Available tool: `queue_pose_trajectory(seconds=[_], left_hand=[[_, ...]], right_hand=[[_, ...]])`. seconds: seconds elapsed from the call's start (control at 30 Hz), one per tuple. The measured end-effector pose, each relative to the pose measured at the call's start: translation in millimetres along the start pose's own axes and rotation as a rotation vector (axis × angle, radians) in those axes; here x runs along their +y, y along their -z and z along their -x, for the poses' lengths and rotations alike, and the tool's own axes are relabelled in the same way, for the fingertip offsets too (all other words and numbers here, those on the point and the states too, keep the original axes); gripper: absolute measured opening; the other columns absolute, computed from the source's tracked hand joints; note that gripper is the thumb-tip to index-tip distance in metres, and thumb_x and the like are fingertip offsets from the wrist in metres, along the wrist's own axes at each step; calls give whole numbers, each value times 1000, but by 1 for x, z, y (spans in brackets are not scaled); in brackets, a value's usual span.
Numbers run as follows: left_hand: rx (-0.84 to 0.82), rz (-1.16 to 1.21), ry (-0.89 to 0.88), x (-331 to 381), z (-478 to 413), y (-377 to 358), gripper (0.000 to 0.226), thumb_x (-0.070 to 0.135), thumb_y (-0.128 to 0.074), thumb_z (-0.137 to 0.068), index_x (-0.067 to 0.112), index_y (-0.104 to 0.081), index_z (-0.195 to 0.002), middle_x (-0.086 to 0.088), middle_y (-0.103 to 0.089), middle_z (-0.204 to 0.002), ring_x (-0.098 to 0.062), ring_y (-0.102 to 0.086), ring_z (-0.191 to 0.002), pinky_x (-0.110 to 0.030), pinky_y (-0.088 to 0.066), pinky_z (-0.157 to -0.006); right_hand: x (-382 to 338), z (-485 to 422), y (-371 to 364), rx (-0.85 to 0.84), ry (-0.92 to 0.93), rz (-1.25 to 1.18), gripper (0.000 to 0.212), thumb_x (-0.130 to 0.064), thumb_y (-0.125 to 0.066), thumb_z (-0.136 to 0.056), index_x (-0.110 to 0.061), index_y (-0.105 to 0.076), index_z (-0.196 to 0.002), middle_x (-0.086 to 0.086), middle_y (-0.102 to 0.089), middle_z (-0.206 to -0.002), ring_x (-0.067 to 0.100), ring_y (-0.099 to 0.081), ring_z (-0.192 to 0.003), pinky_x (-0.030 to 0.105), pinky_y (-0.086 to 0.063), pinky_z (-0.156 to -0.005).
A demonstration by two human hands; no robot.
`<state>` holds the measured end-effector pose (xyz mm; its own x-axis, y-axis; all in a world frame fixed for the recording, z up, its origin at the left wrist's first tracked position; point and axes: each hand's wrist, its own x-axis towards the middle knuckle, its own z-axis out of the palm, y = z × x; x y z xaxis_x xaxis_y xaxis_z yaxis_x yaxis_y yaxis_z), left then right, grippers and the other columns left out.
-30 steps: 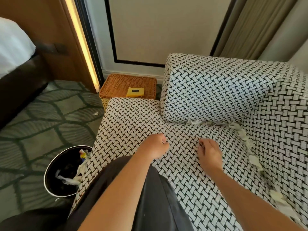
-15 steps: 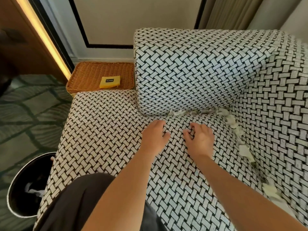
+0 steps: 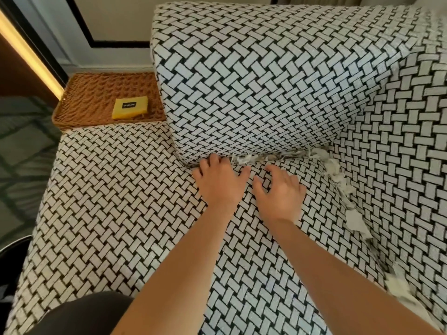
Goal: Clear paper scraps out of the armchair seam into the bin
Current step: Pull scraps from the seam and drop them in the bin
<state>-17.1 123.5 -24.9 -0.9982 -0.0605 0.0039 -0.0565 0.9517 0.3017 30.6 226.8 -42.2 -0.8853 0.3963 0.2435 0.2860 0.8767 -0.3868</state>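
- 1 dark round bin with a pale rim (image 3: 14,243) shows as a sliver at the far left edge, well apart from both hands.
- Left hand (image 3: 219,182) lies spread on the black-and-white woven armchair seat (image 3: 116,201), fingertips at the seam (image 3: 187,165), grasping nothing.
- Torn white paper scraps (image 3: 251,158) begin just right of those fingertips; their line runs left-right along the seam, then turns at the corner toward the viewer.
- Right hand (image 3: 281,193) rests loosely spread, empty, just short of the scraps ahead of it; the left hand seems nearer the strip's end.
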Motion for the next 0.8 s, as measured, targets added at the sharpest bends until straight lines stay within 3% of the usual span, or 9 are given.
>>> queue_pose_trajectory(seconds=[0.13, 0.27, 0.4, 0.57, 0.7, 0.8], left_hand=[[28, 94, 65, 8, 1, -1, 51, 61, -48, -82, 21, -61, -111, -3, -54, -121, -28, -39, -118, -45, -28, -99], [66, 142, 99, 10, -1, -3, 39, 54, -50, -85, 24, -64, -106, -2, -57, -117, -27, -41, -116, -44, -28, -98], [143, 197, 113, 13, -1, -6, 22, 37, -50, -90, 23, -63, -100, 0, -61, -107, -24, -45, -109, -41, -30, -92], [194, 367, 80, 9, 2, -4, 16, 27, -47, -91, 17, -60, -91, 1, -58, -98, -20, -49, -100, -37, -34, -86], [279, 624, 20, -3, 11, 1, 10, 10, -48, -87, 6, -53, -80, -6, -56, -91, -20, -52, -77, -30, -46, -67], [258, 746, 75, -14, 17, 2, 12, 10, -45, -90, 8, -46, -78, 1, -48, -70, -13, -41, -61, -16, -30, -51]], right_hand=[[0, 1, -2, 62, -11, -33, 36, -28, -42, -88, -16, -60, -117, 0, -69, -101, 21, -54, -92, 34, -32, -80], [-1, 2, -3, 75, -12, -36, 31, -19, -47, -90, -16, -59, -118, 0, -69, -101, 21, -55, -91, 34, -33, -79], [-1, 2, -4, 81, -17, -13, 31, -19, -47, -91, -16, -58, -120, -1, -69, -104, 20, -55, -93, 34, -34, -80], [-2, 2, -4, 73, -12, 36, 33, -22, -44, -92, -17, -57, -122, -1, -68, -109, 21, -55, -97, 35, -33, -83], [-5, 2, -1, 66, 13, 50, 37, -30, -45, -93, -18, -52, -127, 1, -68, -106, 21, -56, -94, 35, -34, -80], [-6, 0, 0, 59, 30, 47, 41, -36, -48, -92, -17, -51, -128, 3, -68, -103, 21, -56, -90, 33, -33, -78]])
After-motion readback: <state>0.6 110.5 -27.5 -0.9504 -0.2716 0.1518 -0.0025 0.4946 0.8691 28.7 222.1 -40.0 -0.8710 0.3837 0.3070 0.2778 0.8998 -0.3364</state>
